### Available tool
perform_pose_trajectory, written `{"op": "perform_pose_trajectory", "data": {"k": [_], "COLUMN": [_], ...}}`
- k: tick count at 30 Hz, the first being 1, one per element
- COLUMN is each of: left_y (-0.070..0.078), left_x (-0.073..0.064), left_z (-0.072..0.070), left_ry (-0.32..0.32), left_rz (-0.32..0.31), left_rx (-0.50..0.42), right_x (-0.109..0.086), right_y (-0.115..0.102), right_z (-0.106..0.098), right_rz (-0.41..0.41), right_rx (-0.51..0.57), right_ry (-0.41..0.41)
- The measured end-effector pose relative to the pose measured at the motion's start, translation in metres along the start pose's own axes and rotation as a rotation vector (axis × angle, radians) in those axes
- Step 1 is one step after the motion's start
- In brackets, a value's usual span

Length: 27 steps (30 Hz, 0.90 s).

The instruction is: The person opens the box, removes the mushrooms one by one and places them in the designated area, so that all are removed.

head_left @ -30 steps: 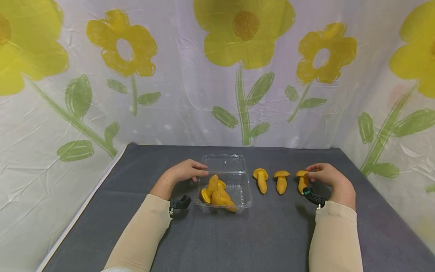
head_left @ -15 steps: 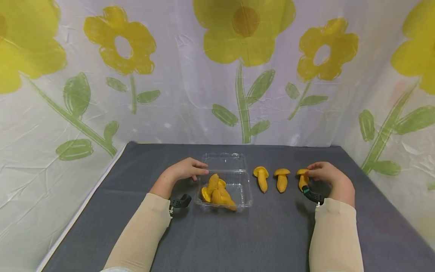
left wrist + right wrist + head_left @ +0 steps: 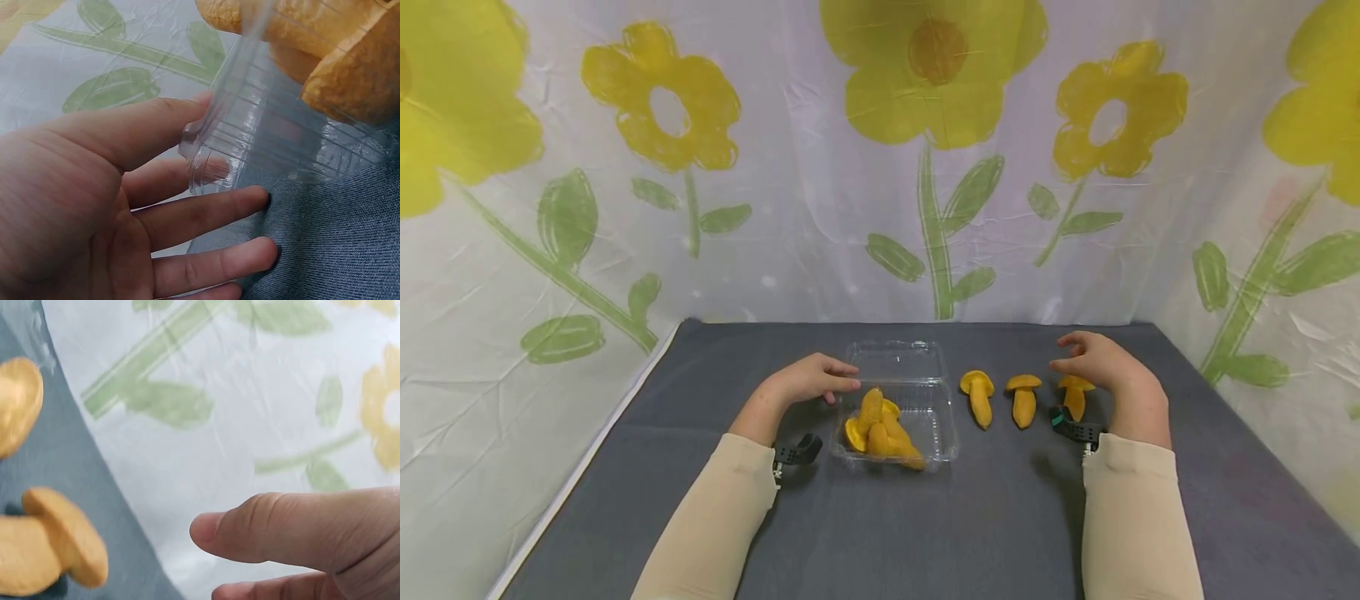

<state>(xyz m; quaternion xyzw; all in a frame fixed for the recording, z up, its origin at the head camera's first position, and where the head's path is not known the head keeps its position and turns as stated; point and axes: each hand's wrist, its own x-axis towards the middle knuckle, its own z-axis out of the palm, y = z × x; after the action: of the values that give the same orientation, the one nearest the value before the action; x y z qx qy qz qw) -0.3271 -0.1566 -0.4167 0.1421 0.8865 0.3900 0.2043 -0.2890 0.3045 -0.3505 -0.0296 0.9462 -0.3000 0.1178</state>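
Note:
An open clear plastic clamshell box [image 3: 936,421] holds several yellow-orange mushrooms [image 3: 880,429], piled toward its left side. At the box's left edge, my left hand [image 3: 801,381] pinches the rim between thumb and index finger; the left wrist view shows the other fingers [image 3: 212,215] extended below it. My right hand [image 3: 1105,360] is raised with nothing in it, thumb and fingers apart. It hovers above and behind the rightmost mushroom [image 3: 1075,397], whose cap it partly overlaps. Two more mushrooms, a middle one [image 3: 1023,402] and a left one [image 3: 978,398], lie in a row beside it.
A dark grey cloth [image 3: 925,533] covers the table. White curtains [image 3: 790,233] printed with yellow flowers rise along its back and sides. The box's lid [image 3: 895,360] lies folded back, away from me. Each wrist wears a black band [image 3: 801,450].
My right hand has let go of the rightmost mushroom's cap and lifted up and slightly left. The mushroom stays on the table. My left hand keeps its place at the box.

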Motion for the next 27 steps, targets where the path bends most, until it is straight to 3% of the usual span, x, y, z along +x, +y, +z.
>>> {"op": "perform_pose_trajectory", "data": {"k": [12, 27], "left_y": [-0.004, -0.001], "left_x": [0.002, 0.000], "left_z": [0.007, -0.001], "left_ry": [-0.011, -0.014], "left_rz": [0.017, 0.026], "left_rx": [0.003, 0.045], "right_x": [-0.009, -0.021], "right_y": [-0.040, -0.094], "right_z": [0.002, 0.014], "right_rz": [-0.058, -0.250], "right_rx": [-0.081, -0.088], "right_ry": [0.039, 0.086]}}
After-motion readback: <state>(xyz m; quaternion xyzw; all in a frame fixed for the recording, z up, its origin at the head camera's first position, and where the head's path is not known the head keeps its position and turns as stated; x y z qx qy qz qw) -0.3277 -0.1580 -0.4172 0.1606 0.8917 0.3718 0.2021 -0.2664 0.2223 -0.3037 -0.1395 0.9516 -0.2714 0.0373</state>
